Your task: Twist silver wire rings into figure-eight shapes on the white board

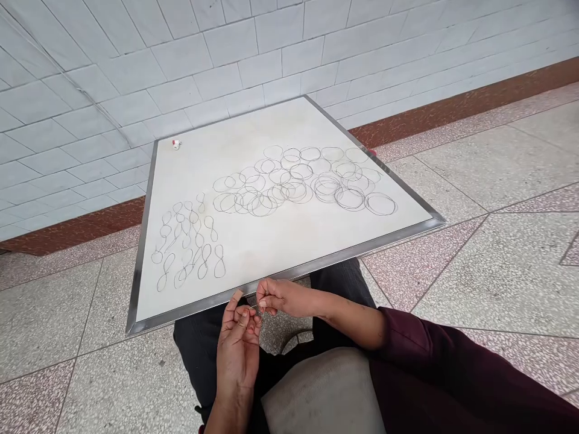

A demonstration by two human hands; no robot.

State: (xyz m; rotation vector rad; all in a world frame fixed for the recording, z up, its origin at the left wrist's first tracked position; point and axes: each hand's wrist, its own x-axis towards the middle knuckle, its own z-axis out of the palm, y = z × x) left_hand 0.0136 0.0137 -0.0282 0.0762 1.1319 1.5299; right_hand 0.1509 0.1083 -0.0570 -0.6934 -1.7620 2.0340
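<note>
Between both hands, just off the table's front edge, is a short stretch of thin wire (254, 307). My left hand (239, 343) is palm up, its thumb and fingertips pinched on the wire, with a tan strip around the index fingertip. From the right, my right hand (278, 297) pinches the same wire between thumb and fingers. Most of the wire is hidden by the fingers. On the white table (253, 247) lie several figure-eight wire pieces (203, 262) at the left and many overlapping wire rings (289, 181) toward the middle and right.
A small red and white object (176, 144) sits at the table's far left corner. The table has a metal rim (289, 272) and stands against a tiled wall (239, 45). Grey cloth (325, 395) covers my lap, and speckled floor tiles (131, 361) surround the table.
</note>
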